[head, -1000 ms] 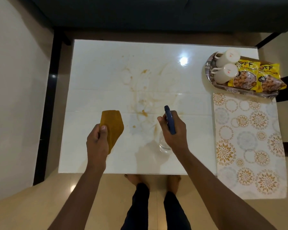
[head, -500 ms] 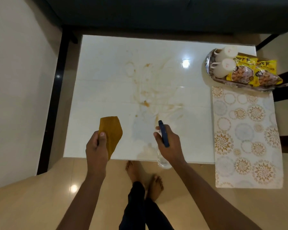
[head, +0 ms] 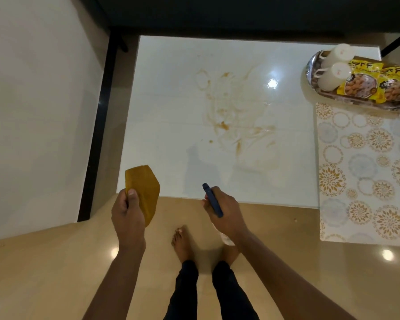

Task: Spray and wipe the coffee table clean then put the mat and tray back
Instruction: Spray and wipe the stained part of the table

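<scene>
The white coffee table carries brown smears and rings across its middle. My left hand grips a folded mustard-yellow cloth at the table's near left edge. My right hand grips a spray bottle with a blue head; its clear body pokes out below the hand. Both hands hover just off the near edge, above the floor. A patterned mat lies beside the table on the right. A silver tray sits at the far right corner.
Two white mugs and yellow snack packets lie on the tray. A dark sofa runs along the far side, a white wall stands at the left. My bare feet are on the tan floor near the table's front edge.
I have stepped back: both hands moved from over the table surface to just off its near edge. The cloth and spray bottle stay in the same hands.
</scene>
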